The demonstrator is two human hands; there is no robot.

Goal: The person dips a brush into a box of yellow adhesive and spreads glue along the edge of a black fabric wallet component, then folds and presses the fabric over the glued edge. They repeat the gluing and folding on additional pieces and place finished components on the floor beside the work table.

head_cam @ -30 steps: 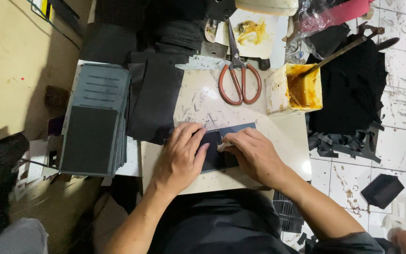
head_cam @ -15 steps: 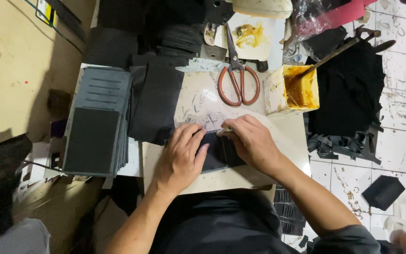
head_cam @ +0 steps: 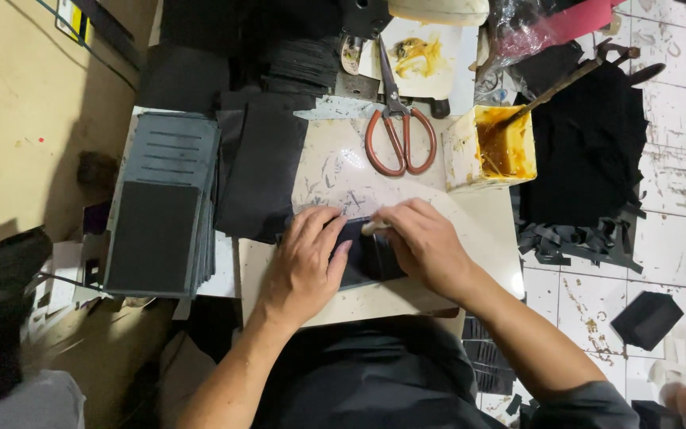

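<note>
Both my hands press flat on the dark leather piece point(head_cam: 367, 254) lying on the pale work board point(head_cam: 486, 230): left hand point(head_cam: 305, 266) spread open, right hand point(head_cam: 422, 242) pinching a small pale tool point(head_cam: 375, 227). It looks thin, light, floppy; best held by its edges.

- The light is even and fairly bright, falling from above onto the pale work board point(head_cam: 406, 199).
- Soft, short shadows sit under the left hand point(head_cam: 305, 258) and the right hand point(head_cam: 426, 242).
- A long dark shadow crosses the tan surface point(head_cam: 17, 135) at the left.
- The white floor tiles point(head_cam: 676, 199) at the right look slightly washed out.
- The black material point(head_cam: 589, 143) loses all detail.
- The middle is sharp; the lower corners are smeared and blurred.
</note>
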